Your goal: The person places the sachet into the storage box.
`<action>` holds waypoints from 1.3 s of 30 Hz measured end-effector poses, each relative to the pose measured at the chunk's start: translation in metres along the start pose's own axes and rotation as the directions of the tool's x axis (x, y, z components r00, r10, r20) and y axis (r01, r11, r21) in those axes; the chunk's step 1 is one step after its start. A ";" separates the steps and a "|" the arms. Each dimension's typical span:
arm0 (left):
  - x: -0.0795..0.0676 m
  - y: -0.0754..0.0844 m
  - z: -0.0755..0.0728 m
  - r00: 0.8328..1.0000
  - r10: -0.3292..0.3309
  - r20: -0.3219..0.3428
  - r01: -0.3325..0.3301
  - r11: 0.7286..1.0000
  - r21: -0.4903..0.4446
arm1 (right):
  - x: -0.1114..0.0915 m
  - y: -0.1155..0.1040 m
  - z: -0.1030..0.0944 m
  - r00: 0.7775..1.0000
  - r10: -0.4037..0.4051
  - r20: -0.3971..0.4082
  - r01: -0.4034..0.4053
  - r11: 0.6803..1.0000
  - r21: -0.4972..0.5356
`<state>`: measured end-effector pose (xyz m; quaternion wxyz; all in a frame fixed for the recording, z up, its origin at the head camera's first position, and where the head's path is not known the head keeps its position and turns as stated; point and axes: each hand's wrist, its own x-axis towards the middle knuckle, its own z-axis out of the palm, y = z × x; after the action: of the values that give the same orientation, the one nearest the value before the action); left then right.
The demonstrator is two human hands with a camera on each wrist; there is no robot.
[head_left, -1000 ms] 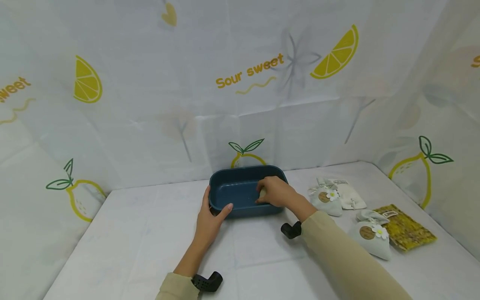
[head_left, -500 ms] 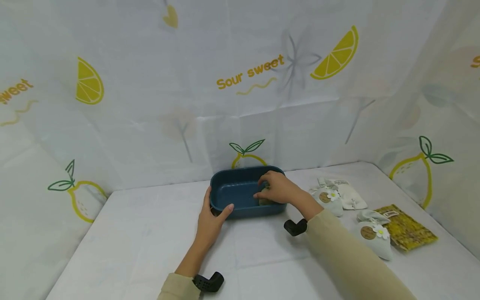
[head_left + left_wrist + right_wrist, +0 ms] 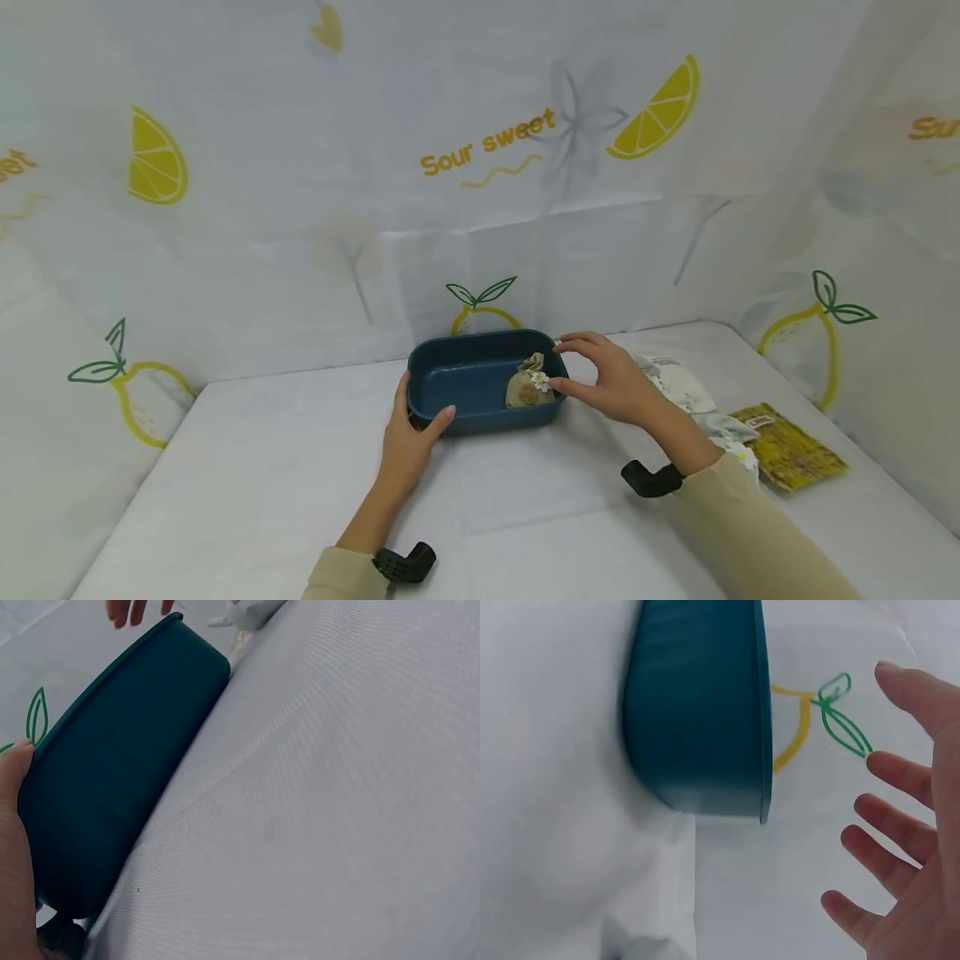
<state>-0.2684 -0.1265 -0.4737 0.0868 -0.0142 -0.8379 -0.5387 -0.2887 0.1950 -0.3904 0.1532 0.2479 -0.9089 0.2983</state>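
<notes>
Drawn back to the right since the earlier frame, my right hand (image 3: 611, 379) leaves the beige pouch (image 3: 525, 393) in plain view inside the blue box (image 3: 487, 423), near the back edge of the white table (image 3: 262, 467). The pouch sits at the box's right end, just left of that hand, its tied neck toward the box's back side and its flower toward my thumb. My right hand is the nearer of the 2, reaching in from the table's near right, fingers parted and gently bent, thumb well apart from them, with nothing in its hold; whether the thumb tip brushes the flower, I cannot tell. The box's long axis runs left to right, roughly along the table's back edge. My left hand (image 3: 407, 442) grips its left end, thumb over the near rim. Toward the table's right edge lie a yellow-brown packet (image 3: 795, 450) and pale pouches (image 3: 686, 387).
</notes>
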 end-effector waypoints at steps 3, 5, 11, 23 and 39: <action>0.000 -0.001 -0.002 1.000 -0.009 -0.004 0.009 1.000 0.009 | -0.009 0.008 -0.006 0.999 -0.002 -0.054 0.003 1.000 0.017; 0.001 -0.002 -0.002 1.000 -0.012 0.002 0.012 1.000 0.014 | -0.016 0.015 -0.008 0.996 0.009 -0.089 -0.008 1.000 0.014; 0.003 -0.001 -0.004 1.000 -0.011 -0.002 0.011 1.000 0.010 | -0.032 0.039 -0.012 0.985 0.039 -0.169 -0.039 0.999 0.004; 0.001 -0.004 -0.001 1.000 -0.013 0.009 0.013 1.000 0.018 | -0.047 0.066 -0.004 0.976 0.189 -0.104 -0.190 0.982 -0.004; 0.001 0.000 -0.001 1.000 -0.007 0.013 0.007 1.000 0.017 | -0.049 0.069 0.004 0.962 0.271 -0.035 -0.273 0.961 -0.043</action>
<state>-0.2696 -0.1276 -0.4734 0.0796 -0.0140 -0.8430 -0.5319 -0.2861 0.2582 -0.4464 0.1297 0.1127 -0.9389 0.2983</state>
